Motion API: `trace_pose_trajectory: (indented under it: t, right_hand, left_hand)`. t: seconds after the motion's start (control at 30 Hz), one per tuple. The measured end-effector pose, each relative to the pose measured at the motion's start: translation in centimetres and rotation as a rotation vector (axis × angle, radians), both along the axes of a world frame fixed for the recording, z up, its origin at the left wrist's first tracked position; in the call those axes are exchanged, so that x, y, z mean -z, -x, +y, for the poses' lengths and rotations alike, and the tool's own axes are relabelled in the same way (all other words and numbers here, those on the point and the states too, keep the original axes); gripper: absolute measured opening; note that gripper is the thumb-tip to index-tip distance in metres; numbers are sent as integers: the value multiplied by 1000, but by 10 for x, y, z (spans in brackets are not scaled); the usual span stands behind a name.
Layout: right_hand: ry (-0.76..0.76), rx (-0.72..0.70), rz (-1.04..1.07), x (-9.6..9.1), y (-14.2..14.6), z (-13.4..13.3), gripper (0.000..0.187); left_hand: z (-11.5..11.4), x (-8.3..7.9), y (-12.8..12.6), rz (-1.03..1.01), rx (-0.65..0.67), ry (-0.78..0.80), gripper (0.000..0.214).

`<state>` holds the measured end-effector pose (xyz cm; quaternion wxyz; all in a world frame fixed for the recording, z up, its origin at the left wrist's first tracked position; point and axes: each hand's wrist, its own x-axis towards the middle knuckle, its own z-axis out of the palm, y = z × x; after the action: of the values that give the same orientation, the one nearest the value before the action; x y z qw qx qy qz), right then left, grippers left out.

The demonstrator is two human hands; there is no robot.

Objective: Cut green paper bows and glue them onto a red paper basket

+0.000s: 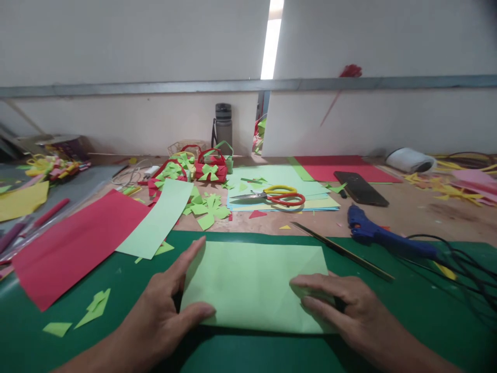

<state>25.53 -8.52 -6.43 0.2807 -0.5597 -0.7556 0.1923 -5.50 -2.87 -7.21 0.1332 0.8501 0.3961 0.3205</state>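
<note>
A light green sheet of paper, apparently folded over along its near edge, lies in front of me on the green mat. At its left side, my left hand grips the edge, the thumb on top near the front corner and the index finger stretched up along the side. My right hand holds the right side, with fingers and thumb resting over the top face; its other fingers are partly hidden. Beyond the sheet lie scissors with red and yellow handles, and a metal ruler or strip.
At right are a blue glue gun with black cable and a dark phone. Red paper and a pale green strip lie left. Small red paper bags, green cutouts and a bottle stand farther back.
</note>
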Motion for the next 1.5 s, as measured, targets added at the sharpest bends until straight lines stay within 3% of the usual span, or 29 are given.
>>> trace_pose_trajectory:
  t: [0.17, 0.33, 0.43, 0.53, 0.63, 0.73, 0.83, 0.93, 1.03, 1.23, 1.5]
  right_hand:
    - [-25, -5, -21, -3, 1, -1, 20]
    - [-89, -54, -152, 0, 5, -3, 25]
    - [-104, -83, -222, 2, 7, -3, 26]
    - [-103, -97, -274, 2, 10, -4, 24]
    - [-102, -115, -337, 0, 13, -5, 23]
    - [-98, -132, -371, -1, 14, -6, 21]
    - [-102, -157, -379, -1, 13, -5, 22]
    - [-87, -158, -340, -1, 12, -4, 19]
    - [-48, -127, -257, -4, 11, -5, 24]
    - [-47, 90, -148, 1, 7, 0, 24]
    - [-70, 102, -217, 6, -2, 15, 22]
  left_hand:
    - [-4, 3, 2, 11, -31, -3, 58]
    - [-10, -14, -9, 221, -166, 118, 49]
    - [-11, -25, -9, 400, -156, 142, 53]
    - [-12, -29, -5, 576, -110, -77, 49]
    - [-20, -28, -11, 562, -92, -408, 40]
    - [-29, -24, -40, 423, 132, -509, 37]
    - [-31, -19, -76, 506, 351, -275, 59]
    - [-27, -13, -95, 521, 382, -26, 67]
    - [-23, -6, -95, 514, 374, 130, 67]
    - [-20, -5, -91, 497, 387, 233, 65]
    - [-7, -25, -85, 534, 412, 338, 61]
